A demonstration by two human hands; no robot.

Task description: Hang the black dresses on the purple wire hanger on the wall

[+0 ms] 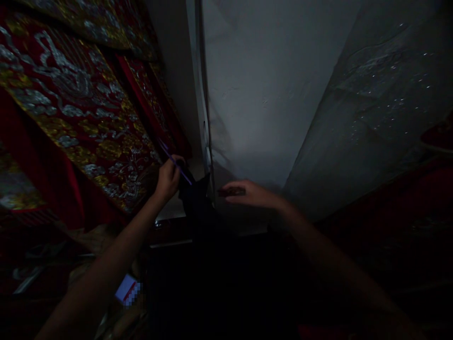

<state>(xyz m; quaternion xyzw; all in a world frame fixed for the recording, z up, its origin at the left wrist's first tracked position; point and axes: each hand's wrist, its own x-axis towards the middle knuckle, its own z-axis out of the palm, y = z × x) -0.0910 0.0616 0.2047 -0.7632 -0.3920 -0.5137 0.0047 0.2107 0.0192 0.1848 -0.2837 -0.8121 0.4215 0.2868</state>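
My left hand is closed around a thin purple hanger, which slants down to the right past the fingers. A dark garment hangs from it, and its lower part fades into black. To the right, my right hand reaches toward the garment without touching it. Its fingers are stretched out with the thumb apart below them. The space between thumb and fingers is in deep shadow.
Red cloth embroidered in gold and silver fills the left side. A pale panel with a narrow upright edge stands ahead. Glittering pale fabric is at right. A small white-and-red packet lies low on the left.
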